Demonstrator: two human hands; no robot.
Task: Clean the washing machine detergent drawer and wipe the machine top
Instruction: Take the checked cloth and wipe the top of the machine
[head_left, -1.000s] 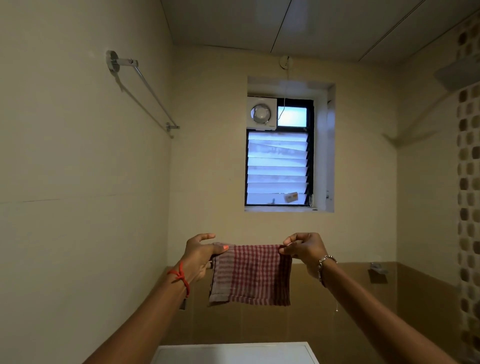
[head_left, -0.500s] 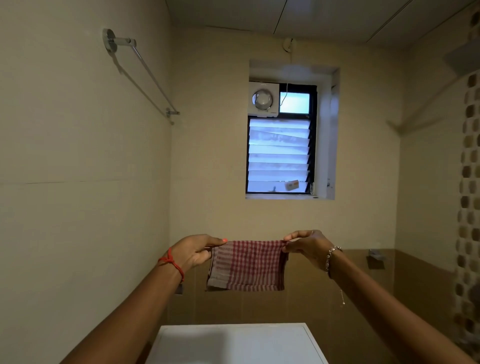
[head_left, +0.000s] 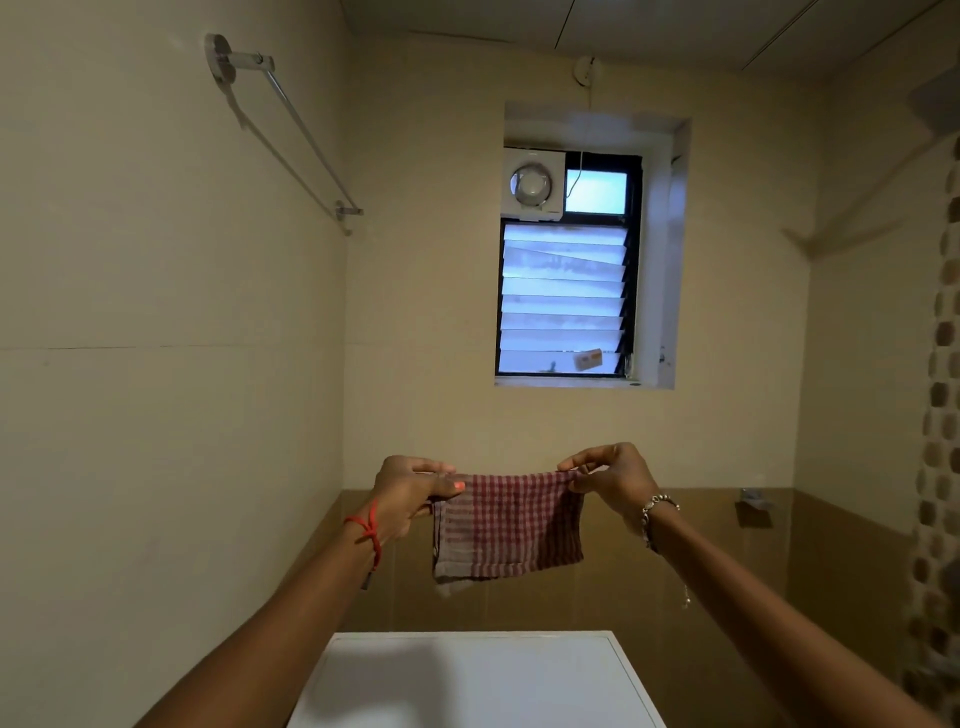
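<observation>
Housework under way: at left, the left hand, red thread at the wrist, keeps its grip pinched on one upper corner of a red-and-white checked cotton cloth. The cloth hangs spread in mid-air above the rear edge of the white washing machine top. At right, the braceleted right hand pinches the other corner. The detergent drawer is out of view. With only fingertips holding it, a slackened grip could drop the cloth past the rear edge, towards the tiled wall. A bunched cloth would likely smear rather than wipe.
</observation>
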